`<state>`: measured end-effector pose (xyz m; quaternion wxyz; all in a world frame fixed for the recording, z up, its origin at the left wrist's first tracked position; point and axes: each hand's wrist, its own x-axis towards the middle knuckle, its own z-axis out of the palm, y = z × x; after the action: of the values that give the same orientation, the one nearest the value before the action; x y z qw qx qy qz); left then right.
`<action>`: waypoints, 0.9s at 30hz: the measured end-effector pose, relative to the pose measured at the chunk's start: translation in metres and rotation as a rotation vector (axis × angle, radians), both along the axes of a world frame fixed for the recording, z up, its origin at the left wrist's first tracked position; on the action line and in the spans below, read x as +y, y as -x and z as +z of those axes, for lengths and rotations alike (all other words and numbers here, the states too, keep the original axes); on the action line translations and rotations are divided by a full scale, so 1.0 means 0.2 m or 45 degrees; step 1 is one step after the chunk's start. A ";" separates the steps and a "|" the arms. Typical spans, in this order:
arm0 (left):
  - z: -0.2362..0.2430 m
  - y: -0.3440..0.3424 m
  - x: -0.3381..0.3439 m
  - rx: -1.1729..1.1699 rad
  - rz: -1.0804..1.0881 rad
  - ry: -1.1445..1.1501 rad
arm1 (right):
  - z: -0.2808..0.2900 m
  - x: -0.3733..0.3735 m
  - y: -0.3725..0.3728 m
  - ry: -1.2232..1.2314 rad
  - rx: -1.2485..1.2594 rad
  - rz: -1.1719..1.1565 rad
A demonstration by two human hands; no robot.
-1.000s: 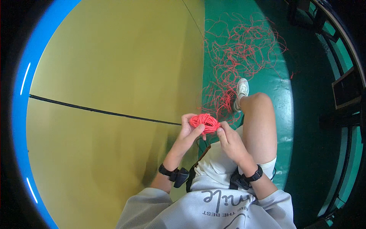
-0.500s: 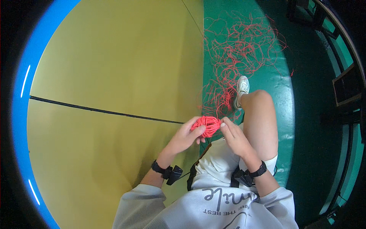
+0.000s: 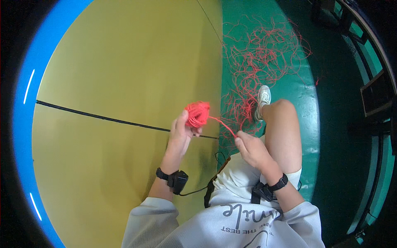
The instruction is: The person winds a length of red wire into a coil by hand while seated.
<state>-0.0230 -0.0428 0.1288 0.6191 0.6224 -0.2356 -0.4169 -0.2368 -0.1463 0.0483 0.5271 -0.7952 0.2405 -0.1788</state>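
A wound ball of red cord (image 3: 197, 114) sits in my left hand (image 3: 182, 126), the fingers wrapped round its lower left side. From the ball a single strand (image 3: 223, 124) runs down and right to my right hand (image 3: 249, 148), which pinches it between thumb and fingers. Beyond my hands, a loose tangle of the same cord (image 3: 264, 58) is spread over the green floor, its near end reaching down beside my shoe (image 3: 263, 96).
To the left is a broad yellow surface (image 3: 124, 62) crossed by a black line (image 3: 103, 118) and bordered in blue (image 3: 25, 124). My bent leg (image 3: 282, 136) is right of my hands. A dark-framed structure (image 3: 377, 93) stands at the far right.
My left hand has moved up and left with the ball, away from my right hand. A strand is now stretched between them. The right hand has barely moved.
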 end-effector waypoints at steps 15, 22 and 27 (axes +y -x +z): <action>-0.24 0.00 -0.13 -0.218 -0.039 -0.308 | 0.30 0.06 0.02 0.736 -0.124 0.141; -0.27 0.10 -0.09 -0.887 -0.428 -0.504 | 0.35 -0.15 -0.01 0.753 -0.287 0.233; -0.18 0.12 -0.06 -0.655 -0.775 -0.319 | 0.30 -0.27 -0.04 0.460 -0.425 0.314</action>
<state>-0.0476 -0.0539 0.0926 0.3080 0.6788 -0.5031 -0.4373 -0.2288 -0.2002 0.1078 0.4269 -0.8591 0.0160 -0.2817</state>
